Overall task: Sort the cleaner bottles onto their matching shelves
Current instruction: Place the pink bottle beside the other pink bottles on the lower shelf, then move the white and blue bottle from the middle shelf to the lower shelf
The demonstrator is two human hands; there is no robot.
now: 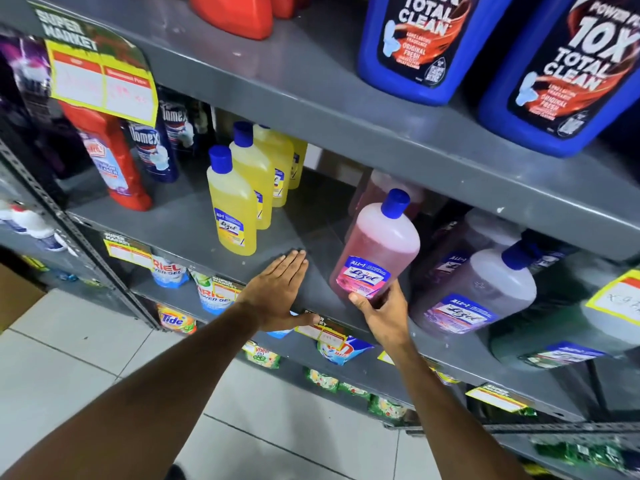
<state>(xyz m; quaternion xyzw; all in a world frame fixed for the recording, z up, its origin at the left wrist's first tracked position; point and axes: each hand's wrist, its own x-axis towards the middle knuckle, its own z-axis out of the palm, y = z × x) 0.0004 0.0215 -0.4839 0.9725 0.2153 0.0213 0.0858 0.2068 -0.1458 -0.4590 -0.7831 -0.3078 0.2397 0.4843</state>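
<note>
My right hand point(382, 311) grips the base of a pink Lizol bottle point(379, 244) with a blue cap, tilted left over the middle grey shelf point(194, 223). Another pink bottle point(375, 192) stands behind it in shadow. My left hand point(277, 292) lies flat, fingers together, on the shelf's front edge, holding nothing. A row of yellow Lizol bottles point(233, 206) stands to the left of it. Purple Lizol bottles point(481, 292) stand to the right of the pink one.
Big blue 10X Total Clean jugs point(412, 46) and red bottles point(235, 12) sit on the top shelf. A red bottle point(114, 161) and Domex bottles point(152, 150) stand at the left. Detergent pouches point(214, 296) fill the lower shelf. Price tags point(104, 81) hang off the shelf edges.
</note>
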